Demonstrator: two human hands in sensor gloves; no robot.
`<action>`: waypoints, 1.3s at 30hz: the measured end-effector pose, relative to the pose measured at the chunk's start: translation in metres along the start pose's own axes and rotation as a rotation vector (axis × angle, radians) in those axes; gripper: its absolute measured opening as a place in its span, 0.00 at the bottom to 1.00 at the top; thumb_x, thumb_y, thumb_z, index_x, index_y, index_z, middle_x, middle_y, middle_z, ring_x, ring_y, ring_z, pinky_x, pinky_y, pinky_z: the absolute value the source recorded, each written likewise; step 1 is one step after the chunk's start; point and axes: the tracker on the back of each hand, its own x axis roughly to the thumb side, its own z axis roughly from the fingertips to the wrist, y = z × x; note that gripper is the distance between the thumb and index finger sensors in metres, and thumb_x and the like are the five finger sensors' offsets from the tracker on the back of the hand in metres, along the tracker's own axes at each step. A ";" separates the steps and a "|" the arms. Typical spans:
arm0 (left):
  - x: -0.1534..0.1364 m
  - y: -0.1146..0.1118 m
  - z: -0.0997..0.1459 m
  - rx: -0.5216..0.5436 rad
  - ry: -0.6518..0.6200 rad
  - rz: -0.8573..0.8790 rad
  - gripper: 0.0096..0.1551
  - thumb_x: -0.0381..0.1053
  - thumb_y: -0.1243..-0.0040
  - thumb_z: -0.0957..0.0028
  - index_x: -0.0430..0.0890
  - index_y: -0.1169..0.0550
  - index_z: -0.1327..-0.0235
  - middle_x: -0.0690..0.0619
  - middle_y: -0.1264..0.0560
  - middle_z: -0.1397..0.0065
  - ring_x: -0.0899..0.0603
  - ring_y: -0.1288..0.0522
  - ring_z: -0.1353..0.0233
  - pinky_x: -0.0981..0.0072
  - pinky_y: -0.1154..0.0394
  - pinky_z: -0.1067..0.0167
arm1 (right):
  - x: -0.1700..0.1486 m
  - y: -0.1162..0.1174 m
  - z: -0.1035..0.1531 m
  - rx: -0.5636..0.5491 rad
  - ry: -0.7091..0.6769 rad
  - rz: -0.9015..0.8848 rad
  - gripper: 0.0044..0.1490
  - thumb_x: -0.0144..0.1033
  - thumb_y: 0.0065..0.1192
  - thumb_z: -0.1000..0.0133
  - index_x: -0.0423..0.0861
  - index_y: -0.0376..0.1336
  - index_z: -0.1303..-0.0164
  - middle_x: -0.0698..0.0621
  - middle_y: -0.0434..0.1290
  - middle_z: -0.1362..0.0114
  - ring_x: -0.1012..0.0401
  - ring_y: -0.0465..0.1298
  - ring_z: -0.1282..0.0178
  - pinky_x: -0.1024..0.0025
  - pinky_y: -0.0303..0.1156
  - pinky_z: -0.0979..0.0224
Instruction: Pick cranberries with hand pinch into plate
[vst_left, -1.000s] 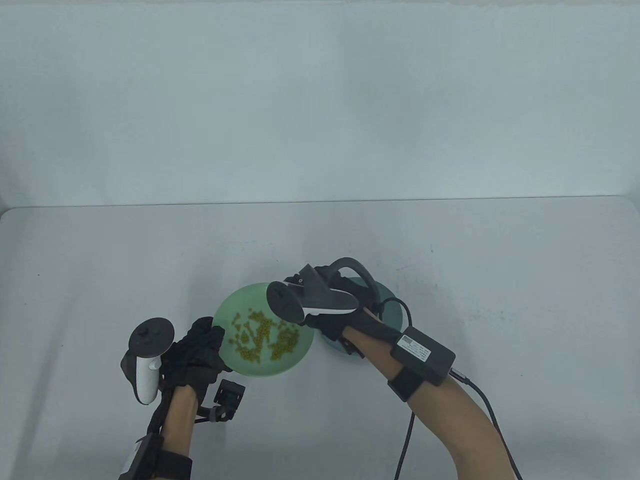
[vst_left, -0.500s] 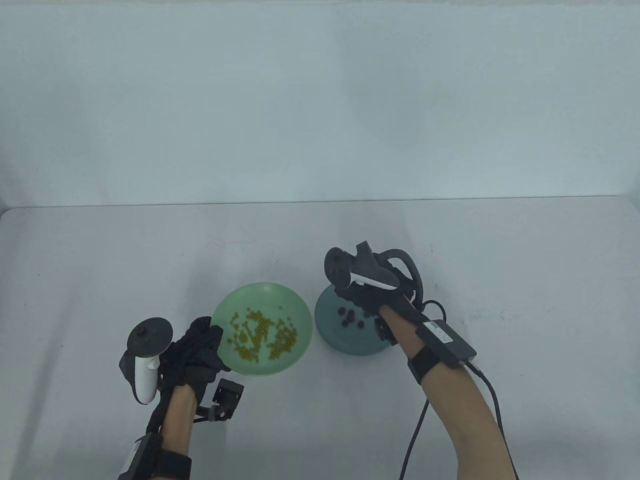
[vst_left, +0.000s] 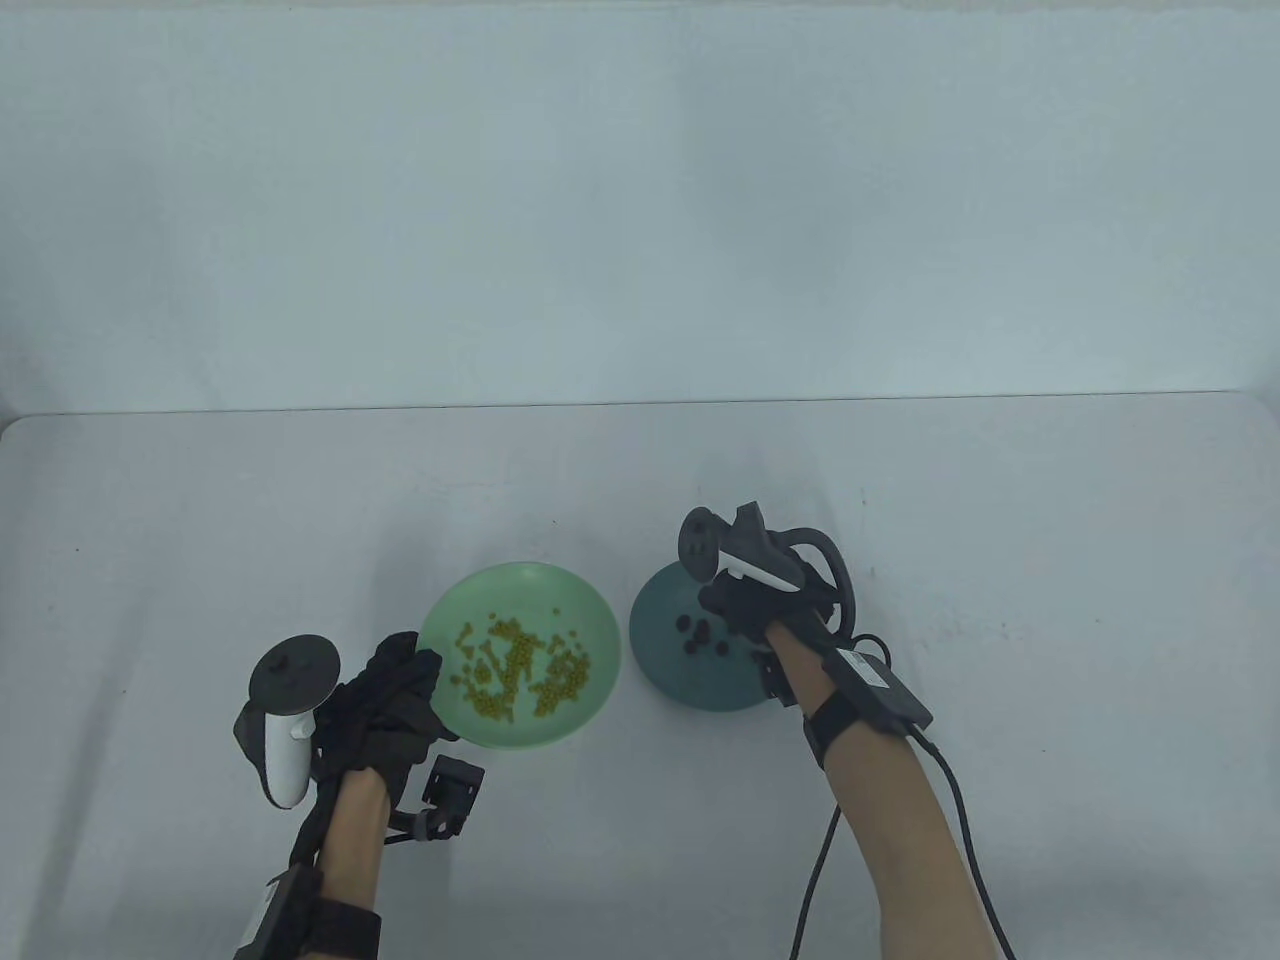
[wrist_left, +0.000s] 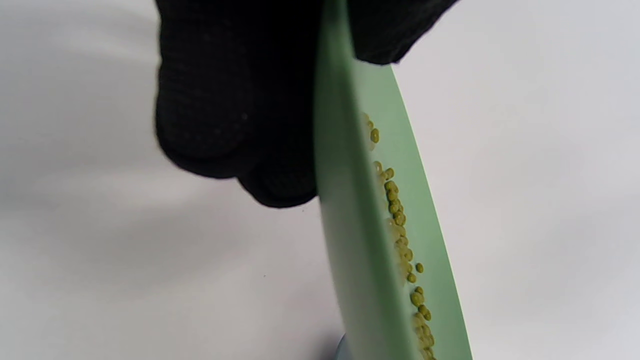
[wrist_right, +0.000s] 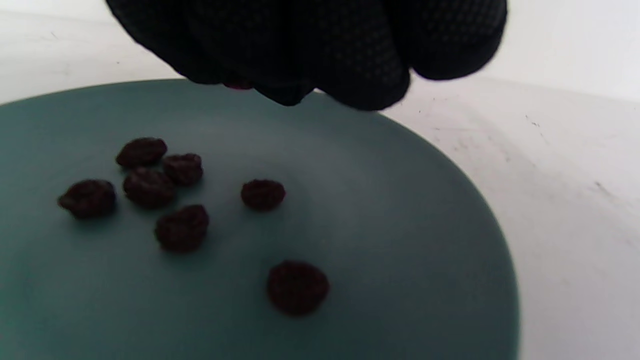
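A dark teal plate (vst_left: 660, 610) holds several dark red cranberries (vst_left: 700, 635); they also show in the right wrist view (wrist_right: 150, 187). My right hand (vst_left: 728, 605) hovers over the plate's far side with its fingertips bunched together (wrist_right: 290, 85). A sliver of dark red cranberry (wrist_right: 238, 86) shows pinched between them. A light green plate (vst_left: 590, 620) with many small yellow-green beans (vst_left: 520, 670) sits to the left. My left hand (vst_left: 425, 670) grips its near-left rim, thumb on top and fingers (wrist_left: 210, 115) under the green plate (wrist_left: 350, 240).
The two plates stand side by side, almost touching, near the table's front middle. A cable (vst_left: 830, 870) trails from my right forearm off the bottom edge. A pale wall rises behind the table's far edge (vst_left: 640, 403).
My right hand moved from above the green plate to the right, over the teal plate, uncovering the cranberries there. My left hand stayed on the green plate's rim.
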 end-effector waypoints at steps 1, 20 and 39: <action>0.000 0.000 0.000 0.000 0.000 0.000 0.29 0.42 0.48 0.37 0.31 0.36 0.27 0.38 0.23 0.40 0.44 0.11 0.54 0.64 0.12 0.56 | 0.000 0.002 -0.001 0.001 0.004 0.003 0.33 0.54 0.61 0.43 0.41 0.71 0.39 0.64 0.78 0.63 0.68 0.81 0.63 0.66 0.80 0.50; 0.000 0.000 0.000 -0.001 0.001 0.000 0.29 0.42 0.48 0.37 0.31 0.36 0.27 0.38 0.23 0.40 0.44 0.11 0.54 0.64 0.12 0.57 | -0.005 -0.013 0.009 -0.053 0.024 0.006 0.34 0.56 0.60 0.42 0.44 0.70 0.35 0.63 0.78 0.61 0.67 0.81 0.61 0.65 0.80 0.49; 0.000 0.000 0.000 0.005 0.001 0.024 0.29 0.42 0.48 0.37 0.32 0.36 0.27 0.38 0.23 0.39 0.44 0.11 0.53 0.64 0.12 0.56 | -0.021 -0.074 0.171 -0.347 -0.301 -0.097 0.55 0.72 0.39 0.42 0.46 0.49 0.11 0.43 0.59 0.11 0.39 0.62 0.13 0.30 0.56 0.20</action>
